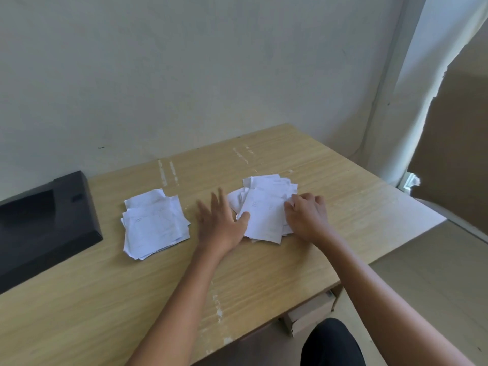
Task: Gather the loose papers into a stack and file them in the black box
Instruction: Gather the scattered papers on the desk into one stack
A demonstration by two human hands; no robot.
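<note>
2 thin, floppy paper piles [265, 208] [154, 224] needed edge grips; left hand [220, 223] splayed wide, right hand [306, 216] curled on the right pile's edge.

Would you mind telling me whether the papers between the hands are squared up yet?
Not yet: the papers lie fanned, corners sticking out, between the left hand and right hand.

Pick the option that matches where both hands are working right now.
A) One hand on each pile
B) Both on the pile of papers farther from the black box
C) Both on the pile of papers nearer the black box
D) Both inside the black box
B: the left hand and right hand flank the right-side pile, while the left-side pile beside the black box lies untouched.
</note>
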